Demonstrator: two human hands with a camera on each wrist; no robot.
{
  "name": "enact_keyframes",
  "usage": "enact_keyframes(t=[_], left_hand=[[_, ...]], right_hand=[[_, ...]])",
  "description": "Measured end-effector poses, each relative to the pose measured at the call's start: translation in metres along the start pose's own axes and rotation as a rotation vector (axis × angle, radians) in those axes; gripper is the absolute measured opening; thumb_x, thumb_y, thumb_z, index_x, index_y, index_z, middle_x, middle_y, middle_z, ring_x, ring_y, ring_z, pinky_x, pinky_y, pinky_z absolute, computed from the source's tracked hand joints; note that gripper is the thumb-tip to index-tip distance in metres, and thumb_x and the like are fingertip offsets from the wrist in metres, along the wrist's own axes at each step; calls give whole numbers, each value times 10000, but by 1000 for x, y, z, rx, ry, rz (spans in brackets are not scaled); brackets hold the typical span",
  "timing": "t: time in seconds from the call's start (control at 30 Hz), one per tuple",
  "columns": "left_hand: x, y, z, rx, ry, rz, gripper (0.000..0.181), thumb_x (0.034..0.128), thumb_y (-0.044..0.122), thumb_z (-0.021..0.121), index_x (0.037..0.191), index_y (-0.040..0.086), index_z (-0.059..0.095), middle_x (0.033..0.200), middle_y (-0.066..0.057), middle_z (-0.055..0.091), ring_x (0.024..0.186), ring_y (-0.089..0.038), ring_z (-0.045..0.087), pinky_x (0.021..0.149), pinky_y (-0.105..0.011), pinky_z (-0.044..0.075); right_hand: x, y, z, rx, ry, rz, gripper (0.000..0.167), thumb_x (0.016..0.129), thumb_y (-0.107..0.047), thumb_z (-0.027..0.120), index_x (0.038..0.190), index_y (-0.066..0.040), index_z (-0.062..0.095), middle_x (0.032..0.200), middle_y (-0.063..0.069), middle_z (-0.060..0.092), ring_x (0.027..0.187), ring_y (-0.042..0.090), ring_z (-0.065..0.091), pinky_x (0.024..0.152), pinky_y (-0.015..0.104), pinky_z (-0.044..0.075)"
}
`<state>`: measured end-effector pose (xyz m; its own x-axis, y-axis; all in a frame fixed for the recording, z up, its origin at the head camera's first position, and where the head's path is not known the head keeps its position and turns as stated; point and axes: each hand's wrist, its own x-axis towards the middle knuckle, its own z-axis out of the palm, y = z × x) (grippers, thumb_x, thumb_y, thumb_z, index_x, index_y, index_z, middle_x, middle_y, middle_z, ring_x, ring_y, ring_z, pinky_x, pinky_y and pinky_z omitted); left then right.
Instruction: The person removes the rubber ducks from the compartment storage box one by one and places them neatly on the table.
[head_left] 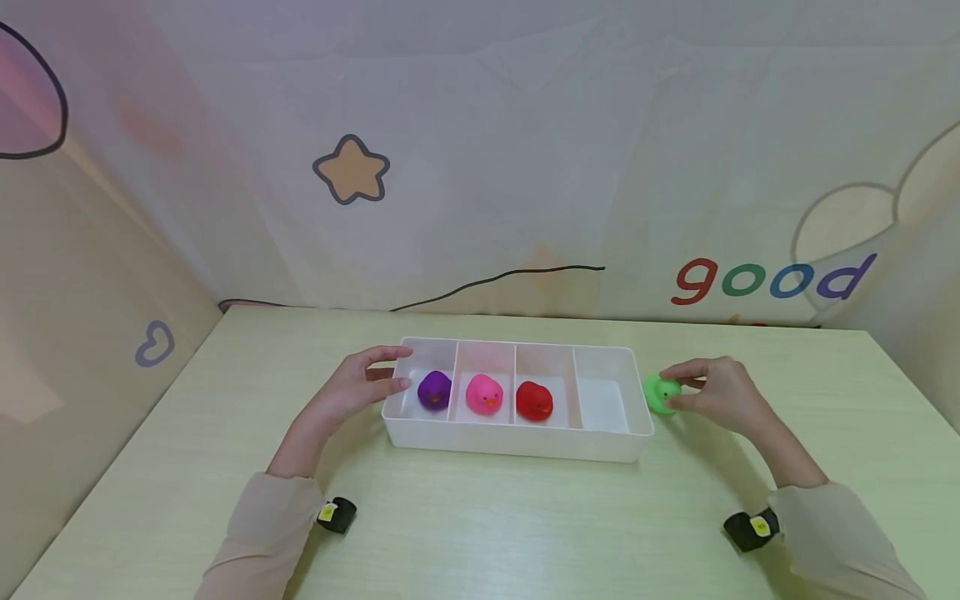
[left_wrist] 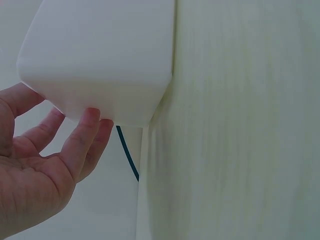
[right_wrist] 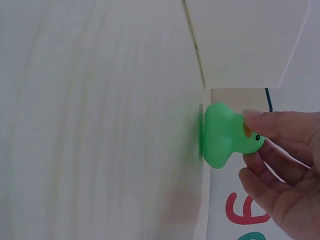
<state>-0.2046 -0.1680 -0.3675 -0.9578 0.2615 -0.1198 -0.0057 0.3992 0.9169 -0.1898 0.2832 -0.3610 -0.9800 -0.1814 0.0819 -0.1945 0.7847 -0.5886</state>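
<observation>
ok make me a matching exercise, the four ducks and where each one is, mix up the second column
Ducks
1. purple duck
2. pink duck
3. red duck
4. green duck

Places
A. third compartment from the left
B. pinched by the right hand, outside the white tray
C. leftmost compartment
D. second compartment from the left

Pairs: 1-C, 2-D, 3-A, 4-B
</observation>
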Motion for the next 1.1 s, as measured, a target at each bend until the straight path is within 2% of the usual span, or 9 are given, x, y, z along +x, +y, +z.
enact_keyframes(t=[0.5,0.73,1.0,1.1], left_hand=[[1,0,0,-12,-5,-3,506,842,162,649,1305,65,471,1358,-143,407,1219,-351,426,940,-450,423],[-1,1,0,-2,-3,-7,502,844,167,647,1306,77,472,1370,-138,397,1232,-358,411,953,-464,408],[-1,0,0,-8,-11,45,536,830,205,666,1298,34,468,1348,-163,415,1199,-366,443,920,-427,444],[-2,1,-1,-10,-7,39,522,834,183,662,1298,39,472,1353,-157,413,1208,-363,436,930,-435,434]], right_hand=[[0,-1,1,-8,-9,-14,272,695,-22,751,950,48,686,996,225,645,935,372,580,808,468,493],[-1,-1,0,-5,-17,-13,337,702,-33,749,1014,59,659,1041,237,627,971,391,568,828,469,481],[-7,-6,-4,34,47,-64,464,707,-75,768,1115,70,602,1125,257,580,1037,423,541,852,442,443],[-9,-11,-6,49,71,-92,476,705,-65,766,1127,73,594,1122,254,582,1029,417,549,845,428,438]])
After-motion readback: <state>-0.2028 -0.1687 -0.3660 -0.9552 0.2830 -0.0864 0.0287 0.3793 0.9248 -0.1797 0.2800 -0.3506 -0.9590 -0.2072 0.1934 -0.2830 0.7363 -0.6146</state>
